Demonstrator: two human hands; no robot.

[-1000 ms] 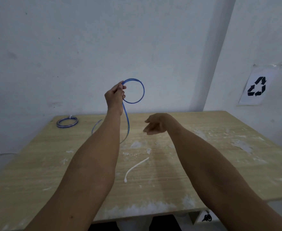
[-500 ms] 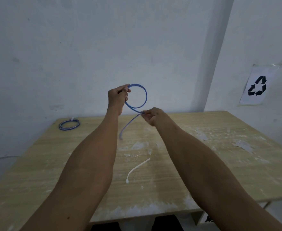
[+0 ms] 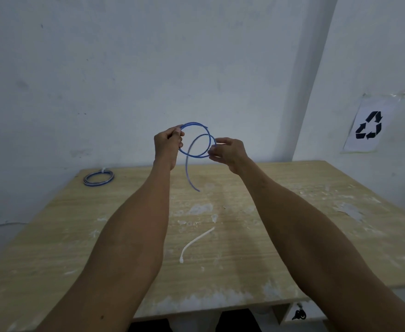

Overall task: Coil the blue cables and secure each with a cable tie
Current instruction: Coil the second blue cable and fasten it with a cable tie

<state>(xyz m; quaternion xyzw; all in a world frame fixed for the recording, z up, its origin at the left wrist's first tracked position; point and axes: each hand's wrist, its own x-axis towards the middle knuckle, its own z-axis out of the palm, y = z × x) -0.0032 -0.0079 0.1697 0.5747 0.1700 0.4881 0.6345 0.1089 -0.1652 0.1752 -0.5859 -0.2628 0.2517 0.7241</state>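
Note:
A thin blue cable (image 3: pixel 198 140) is held up in the air above the far half of the wooden table (image 3: pixel 292 236), wound into about two loops. My left hand (image 3: pixel 166 146) pinches the loops at their upper left. My right hand (image 3: pixel 229 153) pinches the cable at the loops' right side. The cable's loose tail (image 3: pixel 189 174) hangs down in a curve, its end just above the table. A white cable tie (image 3: pixel 195 244) lies flat on the table between my forearms. A second blue cable (image 3: pixel 98 179), coiled and bound with a white tie, rests at the table's far left corner.
White stains mark the tabletop. A plain wall stands right behind the table, with a recycling sign (image 3: pixel 369 127) taped to the wall on the right. The table's front edge runs just above my elbows.
My right hand rose from above the table, took hold of the hanging cable and brought it up to the right side of the loop, forming a second loop. The tail grew shorter.

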